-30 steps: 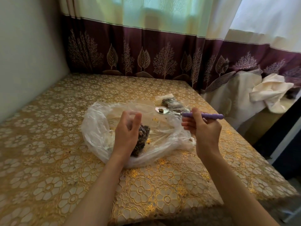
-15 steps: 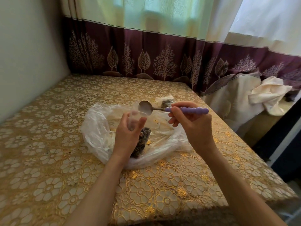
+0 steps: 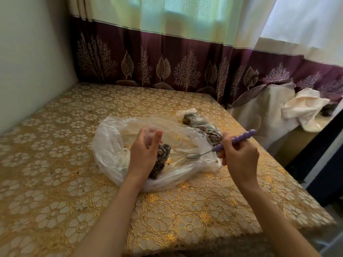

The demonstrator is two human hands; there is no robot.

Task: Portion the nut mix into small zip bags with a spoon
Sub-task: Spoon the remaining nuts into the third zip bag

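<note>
- holding small zip bag upright in left hand, fingers curled round it, mouth open.
- dipping spoon, pinched firm in right hand, low into big bag; lifting level.

Left hand hides zip bag mouth

A counter in gold floral cloth carries a big clear bag and filled small bags behind it.
</note>
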